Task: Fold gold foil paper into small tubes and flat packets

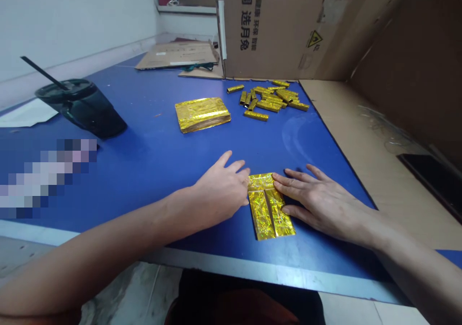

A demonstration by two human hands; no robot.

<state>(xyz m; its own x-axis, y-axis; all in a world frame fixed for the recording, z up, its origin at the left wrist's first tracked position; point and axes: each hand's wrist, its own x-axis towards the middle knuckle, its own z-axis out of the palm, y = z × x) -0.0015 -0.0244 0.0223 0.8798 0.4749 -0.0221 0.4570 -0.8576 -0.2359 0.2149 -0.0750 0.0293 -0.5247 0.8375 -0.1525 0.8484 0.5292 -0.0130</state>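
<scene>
A sheet of shiny gold foil paper point(262, 214) lies on the blue table in front of me, its two sides folded in to a narrow middle gap and its top end folded down as a band. My left hand point(224, 188) is at the sheet's upper left edge, fingers apart, the nearest fingertips touching the fold. On the other side, my right hand point(314, 192) rests with fingers spread, its fingertips on the upper right corner and right edge. Farther back sits a stack of gold foil sheets point(202, 114). To its right is a loose pile of small rolled gold foil pieces point(272, 98).
A dark cup with a straw point(86, 106) stands at the left, near a pixelated patch. Cardboard sheets point(176, 55) lie at the back left. A large cardboard box wall point(281, 31) rises behind the pile. The table's pale front edge point(252, 263) runs close to me.
</scene>
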